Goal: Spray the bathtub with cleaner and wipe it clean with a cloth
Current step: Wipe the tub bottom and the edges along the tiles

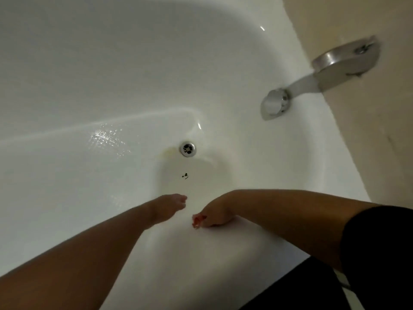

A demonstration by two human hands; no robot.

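Centrally, the white bathtub (93, 70) fills most of the frame, seen from above, its curved end toward the upper right. My left hand (169, 206) reaches in from the lower left and hovers over the tub floor, its fingers (182, 200) loosely together and pointing toward the drain (188, 148); nothing shows in its grasp. My right hand (212, 214) enters from the right, bent down at the wrist, close beside the left but not touching it. A reddish patch (197, 220) sits at its fingertips; I cannot tell whether this is the fingers themselves or something pinched, nor how far the hand is closed. Dark specks (185, 175) lie on the tub floor between the drain and my hands, and a yellowish stain (169, 152) lies just left of the drain. At right, an overflow knob (274, 104) sits on the tub wall below a metal spout (346, 63) mounted on the beige wall (368, 153). A black sleeve (380, 242) covers my right upper arm.
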